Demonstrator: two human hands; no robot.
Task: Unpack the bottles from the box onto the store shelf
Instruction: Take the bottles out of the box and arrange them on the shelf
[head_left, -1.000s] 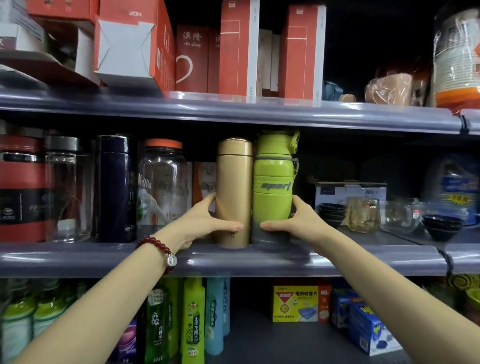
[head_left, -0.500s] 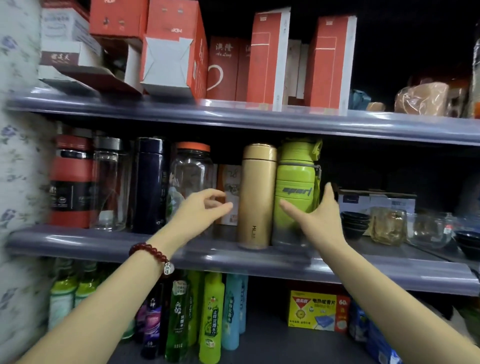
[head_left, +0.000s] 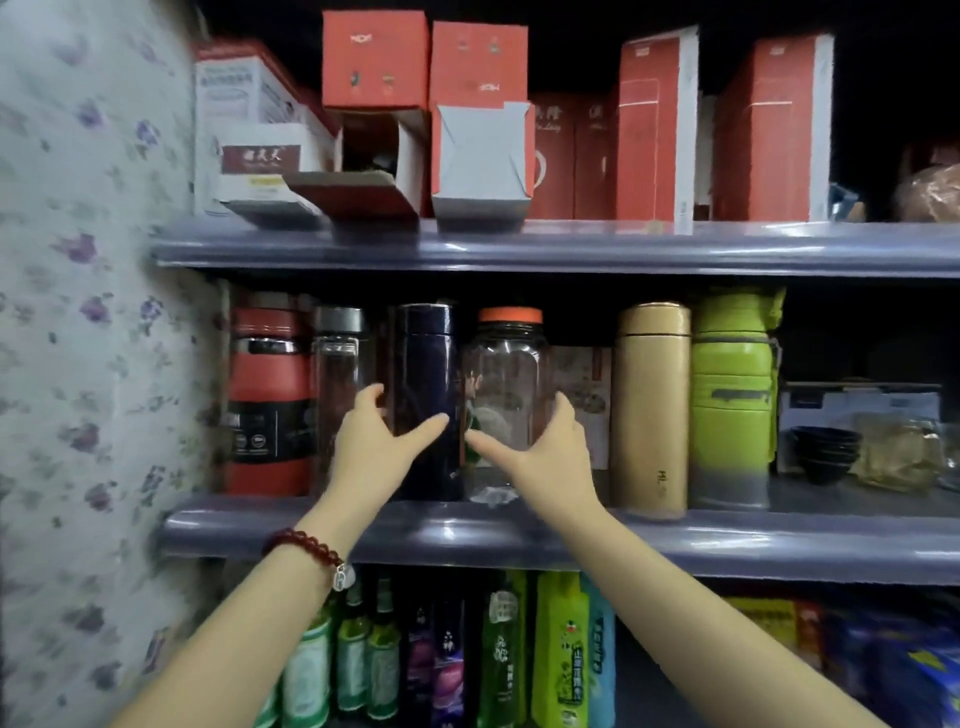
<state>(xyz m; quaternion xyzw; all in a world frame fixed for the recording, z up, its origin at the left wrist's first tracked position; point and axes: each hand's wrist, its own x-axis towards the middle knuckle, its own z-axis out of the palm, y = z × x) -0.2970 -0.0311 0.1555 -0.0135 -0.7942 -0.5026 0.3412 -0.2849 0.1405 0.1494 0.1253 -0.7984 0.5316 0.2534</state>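
Six bottles stand in a row on the grey middle shelf (head_left: 519, 535), and the dark navy steel flask (head_left: 426, 374) is third from the wallpapered end. Left of the flask stand a smoky clear bottle (head_left: 340, 374) and a red-and-black jug (head_left: 267, 395); right of it come the clear orange-lidded plastic jar (head_left: 506, 374), then a gold flask (head_left: 652, 405) and a lime-green sport bottle (head_left: 732, 405). Her left hand (head_left: 371, 449), fingers curled, wraps the navy flask, while the right hand (head_left: 545, 449) cups the jar beside it.
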